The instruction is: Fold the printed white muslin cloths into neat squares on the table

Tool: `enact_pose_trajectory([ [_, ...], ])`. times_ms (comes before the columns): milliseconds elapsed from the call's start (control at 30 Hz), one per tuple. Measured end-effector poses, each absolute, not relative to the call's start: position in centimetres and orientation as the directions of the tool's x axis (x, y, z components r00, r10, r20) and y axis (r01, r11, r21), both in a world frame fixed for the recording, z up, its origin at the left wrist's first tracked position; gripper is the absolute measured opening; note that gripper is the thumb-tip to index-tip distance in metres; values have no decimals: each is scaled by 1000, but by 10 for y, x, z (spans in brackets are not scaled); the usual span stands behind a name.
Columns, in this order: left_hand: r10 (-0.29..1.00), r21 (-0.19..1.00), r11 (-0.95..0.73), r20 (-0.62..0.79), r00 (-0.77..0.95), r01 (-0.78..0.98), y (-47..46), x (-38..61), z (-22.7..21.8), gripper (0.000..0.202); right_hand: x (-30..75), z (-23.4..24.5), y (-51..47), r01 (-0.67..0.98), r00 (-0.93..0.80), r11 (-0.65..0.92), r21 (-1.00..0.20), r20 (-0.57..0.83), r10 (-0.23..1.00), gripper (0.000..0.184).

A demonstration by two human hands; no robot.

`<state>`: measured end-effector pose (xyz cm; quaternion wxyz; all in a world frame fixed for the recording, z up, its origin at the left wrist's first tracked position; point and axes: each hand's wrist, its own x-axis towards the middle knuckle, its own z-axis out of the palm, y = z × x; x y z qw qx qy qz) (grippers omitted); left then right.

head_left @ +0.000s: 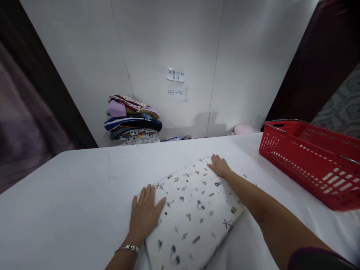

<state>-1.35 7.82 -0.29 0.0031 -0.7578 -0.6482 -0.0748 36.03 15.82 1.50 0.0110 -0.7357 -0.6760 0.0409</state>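
A folded white cloth with small printed leaves and dots (194,210) lies on the white table (70,195) in front of me. My left hand (146,213) rests flat on its near left edge, fingers stretched out, with a metal bracelet on the wrist. My right hand (219,167) lies flat on the cloth's far corner, fingers spread. Neither hand grips anything.
A red plastic basket (312,161) stands on the table at the right. A stack of folded clothes (132,120) sits behind the table against the white wall, below two paper notes (176,84). A pink item (243,129) lies at the back right.
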Motion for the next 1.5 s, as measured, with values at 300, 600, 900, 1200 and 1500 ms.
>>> enact_pose_trajectory([
  [300,976,101,-175,149,160,979,80,-15,-8,76,373,6,163,995,79,-83,-56,-59,995,65],
  [600,975,108,-172,161,153,979,78,-14,-5,73,355,3,164,999,16,-18,-39,-36,999,69],
  [900,977,120,-166,153,147,979,76,-12,0,71,317,8,147,985,-147,144,-95,-28,989,70],
  [1200,981,142,-158,133,139,977,73,-9,5,71,254,18,95,919,-358,348,-187,-21,934,74],
  [1500,980,159,-165,137,143,973,72,-7,5,71,209,25,27,821,-524,485,-302,-61,850,77],
])
